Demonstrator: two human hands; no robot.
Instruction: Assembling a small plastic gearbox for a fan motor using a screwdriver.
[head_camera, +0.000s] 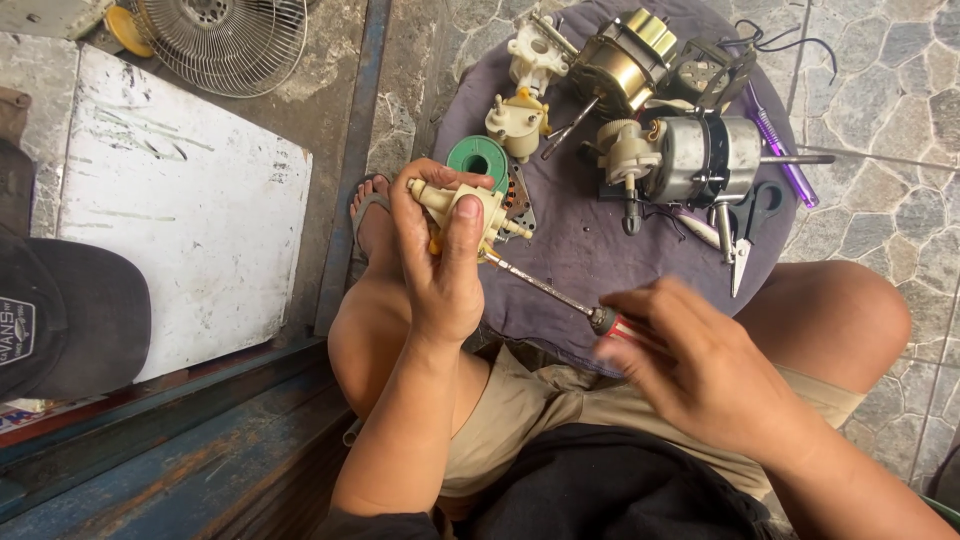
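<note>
- Your left hand is gripping a cream plastic fan gearbox housing with yellow inner parts, fingers closed around it, above your left knee.
- Your right hand, motion-blurred, is wrapping around the red handle of a slim steel-shafted screwdriver; the tip is meeting the housing's lower edge, at five o'clock from it.
- The step in hand appears to be the turning of a screw in the housing; the next move calls for the shaft staying in line with the screw while the left hand is bracing the part.
- At twelve o'clock a green wire spool is lying on the round grey-purple cloth-covered stool.
- At two o'clock a silver cylindrical fan motor is resting on the stool, with black-handled pliers below it.
</note>
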